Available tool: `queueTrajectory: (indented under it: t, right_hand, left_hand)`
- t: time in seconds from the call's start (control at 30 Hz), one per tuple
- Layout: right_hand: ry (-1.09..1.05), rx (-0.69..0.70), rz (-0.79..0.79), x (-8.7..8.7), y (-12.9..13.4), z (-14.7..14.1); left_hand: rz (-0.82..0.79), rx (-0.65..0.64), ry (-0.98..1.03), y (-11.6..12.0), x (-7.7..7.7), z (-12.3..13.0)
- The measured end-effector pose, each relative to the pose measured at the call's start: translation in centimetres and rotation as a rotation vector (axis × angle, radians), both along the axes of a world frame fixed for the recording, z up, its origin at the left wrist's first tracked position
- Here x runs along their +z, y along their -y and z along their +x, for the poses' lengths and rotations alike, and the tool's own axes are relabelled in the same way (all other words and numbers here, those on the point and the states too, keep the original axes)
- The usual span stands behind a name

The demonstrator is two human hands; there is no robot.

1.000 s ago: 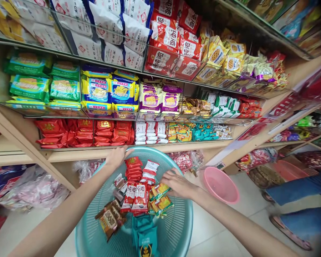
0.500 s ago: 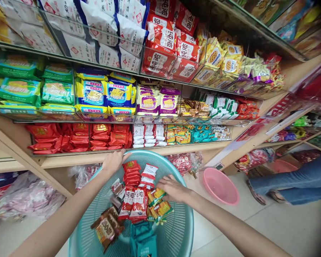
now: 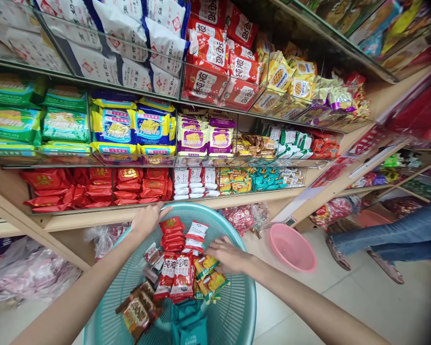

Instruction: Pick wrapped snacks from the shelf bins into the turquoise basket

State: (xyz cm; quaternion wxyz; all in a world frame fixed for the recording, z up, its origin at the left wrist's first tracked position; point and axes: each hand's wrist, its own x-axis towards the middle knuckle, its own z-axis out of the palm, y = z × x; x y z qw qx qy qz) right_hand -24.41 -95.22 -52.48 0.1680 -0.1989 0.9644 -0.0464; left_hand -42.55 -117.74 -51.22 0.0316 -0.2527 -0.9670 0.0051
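Note:
A large teal basket [image 3: 249, 287] stands in front of the shelves. My left hand [image 3: 148, 221] is closed on its rim at the upper left. Inside the basket, my right hand [image 3: 227, 254] touches the yellow-green packets [image 3: 211, 280] at the right; its fingers are bent, their tips partly hidden. Beside these lie red-and-white packets [image 3: 182, 278], a stack of red packets [image 3: 172, 234], small white-and-red packets [image 3: 196, 232], brown packets [image 3: 138, 311] and teal packets [image 3: 189, 326].
Glass-fronted shelves [image 3: 129, 165] of wrapped snacks run across the front. A pink basin [image 3: 293, 247] sits on the floor at the right. Beyond it are a person's legs in jeans [image 3: 391, 235]. Plastic bags [image 3: 32, 270] lie at the lower left.
The view has shifted slightly, so the shelves appear farther left. At the right, the person's feet are farther apart. Both my hands keep nearly the same places at the basket.

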Motion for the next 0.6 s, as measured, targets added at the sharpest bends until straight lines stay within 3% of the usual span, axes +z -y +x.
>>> queueTrajectory:
  t: [0.23,0.4,0.5,0.6]
  right_hand:
    - [0.002,-0.024,-0.051,0.4,-0.1,0.3]
    - [-0.087,-0.094,-0.151,2.2,-0.2,1.9]
    - [-0.225,-0.189,-0.257,3.0,-0.2,4.0]
    - [-0.407,-0.391,-0.322,2.3,-0.1,6.8]
  left_hand:
    - [-0.009,-0.01,-0.013,0.0,0.0,0.0]
    - [-0.023,-0.019,-0.037,0.2,-0.1,-0.1]
    - [-0.03,-0.021,-0.018,0.4,-0.3,-0.4]
    - [-0.019,-0.004,0.018,0.5,-0.7,-0.9]
